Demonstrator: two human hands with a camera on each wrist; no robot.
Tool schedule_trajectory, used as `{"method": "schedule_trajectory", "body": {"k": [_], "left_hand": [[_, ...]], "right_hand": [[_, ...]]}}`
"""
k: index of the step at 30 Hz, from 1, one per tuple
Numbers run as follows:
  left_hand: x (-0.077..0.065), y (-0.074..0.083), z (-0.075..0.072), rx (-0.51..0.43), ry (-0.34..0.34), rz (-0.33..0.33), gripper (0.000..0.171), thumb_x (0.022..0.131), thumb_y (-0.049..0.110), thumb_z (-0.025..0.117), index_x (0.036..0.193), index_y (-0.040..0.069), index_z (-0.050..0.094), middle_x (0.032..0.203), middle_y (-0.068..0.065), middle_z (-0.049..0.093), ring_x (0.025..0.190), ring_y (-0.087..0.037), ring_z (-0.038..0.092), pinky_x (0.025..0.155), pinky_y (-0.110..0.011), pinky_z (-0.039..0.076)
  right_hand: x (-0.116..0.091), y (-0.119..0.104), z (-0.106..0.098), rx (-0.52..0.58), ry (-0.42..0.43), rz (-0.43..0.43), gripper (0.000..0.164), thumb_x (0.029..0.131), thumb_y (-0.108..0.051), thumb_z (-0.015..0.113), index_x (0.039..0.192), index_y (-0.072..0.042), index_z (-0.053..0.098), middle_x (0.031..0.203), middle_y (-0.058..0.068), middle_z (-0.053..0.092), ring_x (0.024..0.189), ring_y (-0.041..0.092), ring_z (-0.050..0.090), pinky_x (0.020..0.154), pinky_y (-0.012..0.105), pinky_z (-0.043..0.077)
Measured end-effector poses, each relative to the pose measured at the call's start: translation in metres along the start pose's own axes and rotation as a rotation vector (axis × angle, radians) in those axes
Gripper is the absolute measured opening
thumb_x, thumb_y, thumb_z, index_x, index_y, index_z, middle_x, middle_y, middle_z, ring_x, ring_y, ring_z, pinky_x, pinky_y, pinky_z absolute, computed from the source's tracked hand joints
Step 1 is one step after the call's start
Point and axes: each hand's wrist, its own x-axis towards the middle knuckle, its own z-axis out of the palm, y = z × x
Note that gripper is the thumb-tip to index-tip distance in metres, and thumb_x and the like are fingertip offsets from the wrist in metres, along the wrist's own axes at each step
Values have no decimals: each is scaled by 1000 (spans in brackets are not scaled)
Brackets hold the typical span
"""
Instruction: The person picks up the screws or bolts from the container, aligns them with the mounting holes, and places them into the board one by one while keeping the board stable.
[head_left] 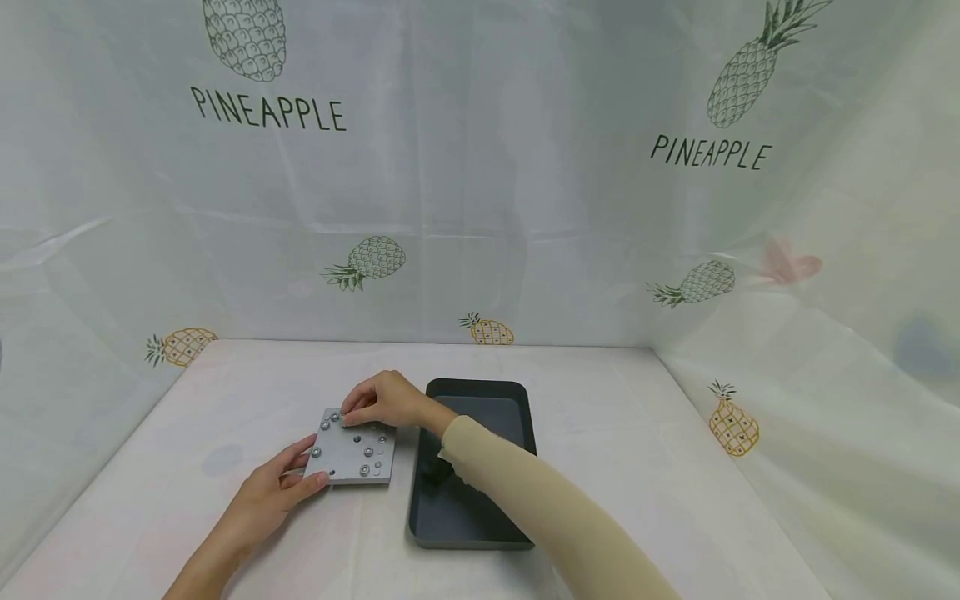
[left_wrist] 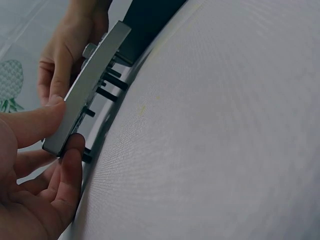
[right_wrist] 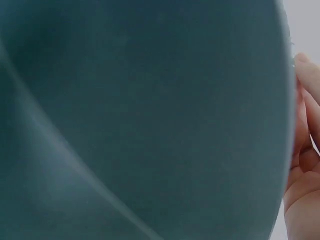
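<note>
My left hand (head_left: 262, 504) grips a flat metal plate (head_left: 341, 457) by its left edge, thumb on top and fingers below. Several screws with washers sit in the plate's upper face. In the left wrist view, dark screw shanks (left_wrist: 107, 94) stick out from its underside. The plate stands a little above the table there. Over the plate's far edge, my right hand (head_left: 388, 398) has thumb and fingertips together at the top face, pinching a small fastener that they mostly hide. In the right wrist view only part of the right hand (right_wrist: 305, 160) shows.
A dark rectangular tray (head_left: 472, 537) lies right of the plate, under my right forearm. Something small and black (head_left: 437, 472) is in it, partly behind the sleeve (head_left: 525, 500). A pale cloth (head_left: 600, 467) covers the table, and pineapple-print curtains (head_left: 480, 183) hang behind it.
</note>
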Motion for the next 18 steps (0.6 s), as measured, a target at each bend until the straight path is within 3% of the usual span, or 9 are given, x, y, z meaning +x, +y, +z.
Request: {"method": "schedule_trajectory", "body": {"k": [6, 13, 18], "left_hand": [[0, 0, 1, 10, 7, 7, 87, 98, 47, 76, 165, 8, 37, 152, -28, 53, 125, -30, 66, 94, -30, 52], [1, 1, 1, 18, 9, 7, 87, 98, 48, 76, 165, 8, 37, 152, -29, 52, 126, -31, 66, 102, -43, 52], [0, 0, 0, 16, 9, 5, 87, 98, 47, 76, 165, 8, 37, 152, -29, 52, 126, -31, 66, 96, -32, 53]], "right_hand": [[0, -1, -1, -28, 3, 1, 12, 96, -23, 82, 107, -16, 83, 86, -15, 74, 75, -1, 63, 72, 15, 51], [0, -1, -2, -30, -10, 6, 12, 95, -23, 83, 106, -17, 83, 86, -14, 75, 75, -1, 63, 72, 16, 52], [-1, -2, -4, -58, -34, 1, 16, 96, -23, 82, 110, -17, 83, 92, -13, 77, 79, -4, 65, 73, 15, 52]]}}
